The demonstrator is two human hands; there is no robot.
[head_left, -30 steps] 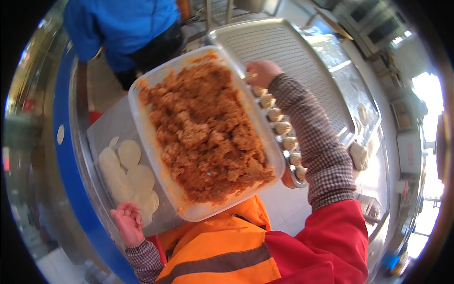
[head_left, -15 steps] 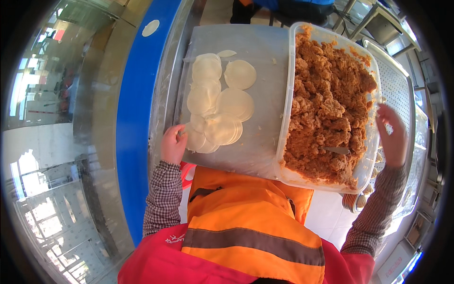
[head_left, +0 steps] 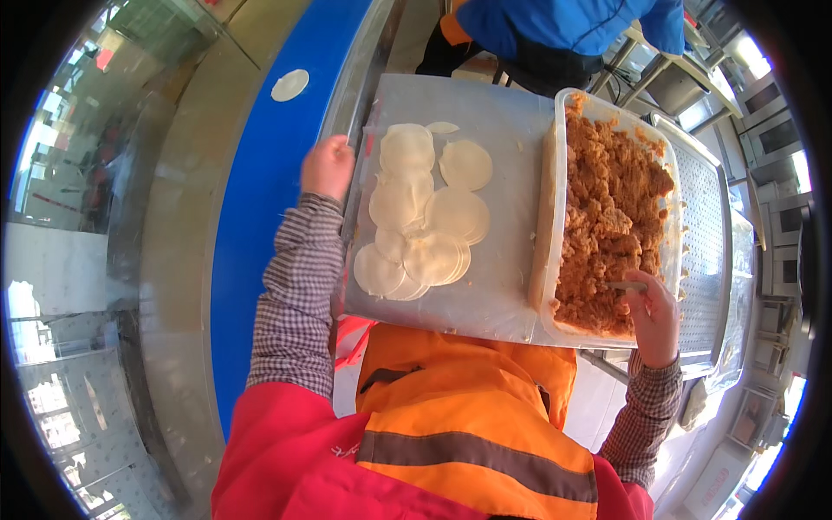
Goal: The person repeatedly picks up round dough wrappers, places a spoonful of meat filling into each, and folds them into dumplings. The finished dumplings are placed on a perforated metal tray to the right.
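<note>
My left hand (head_left: 328,167) hovers by the left edge of the metal tray (head_left: 511,217), its fingers curled in with nothing showing in them. On that tray lie overlapping stacks of round pale dough wrappers (head_left: 400,199), several of them fanned at the near end. To the right stands a clear plastic tub (head_left: 548,251) of orange-brown minced filling (head_left: 611,199). My right hand (head_left: 656,322) is at the tub's near right corner, thumb and fingers closed on the end of a flat grey spatula (head_left: 626,285). The rest of that spatula is sunk in the filling.
A blue belt (head_left: 269,173) runs along the left, with one pale disc (head_left: 290,85) on it. A perforated tray (head_left: 700,243) lies right of the tub. At the far side is a person in blue (head_left: 546,35), near a metal stand (head_left: 624,56).
My left hand has left the near wrappers and moved away from me to the tray's left edge. My right hand has come in from beyond the tub's right rim and taken hold of the spatula.
</note>
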